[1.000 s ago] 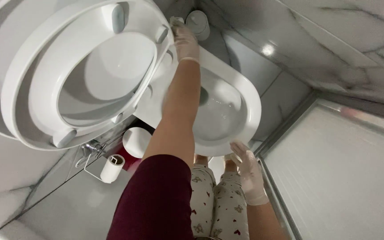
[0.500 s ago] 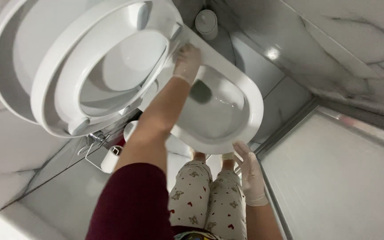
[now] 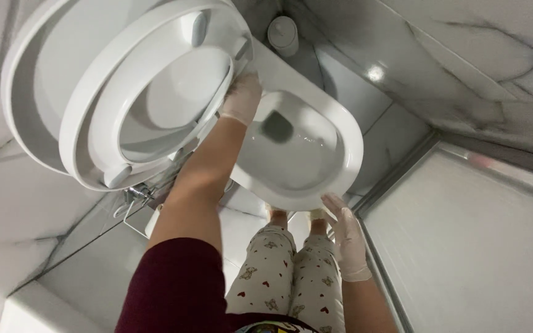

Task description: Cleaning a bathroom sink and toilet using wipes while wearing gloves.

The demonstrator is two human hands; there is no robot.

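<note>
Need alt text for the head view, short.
A gloved left hand presses on the rim of a white toilet bowl beside the raised seat. The gloved right hand hangs by the bowl's front edge, above patterned trousers.

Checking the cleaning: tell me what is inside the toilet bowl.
The toilet bowl holds water with a dark drain opening near the back. The left hand rests on the rim there; anything beneath it is hidden.

The raised seat (image 3: 155, 92) and lid (image 3: 32, 92) stood close over the left hand (image 3: 242, 98) at the bowl's (image 3: 340, 166) back rim, leaving only a narrow gap there. The bowl's mouth lay open. The right hand (image 3: 347, 237) hung by the front rim, with the glass panel (image 3: 476, 246) closing off that side.
</note>
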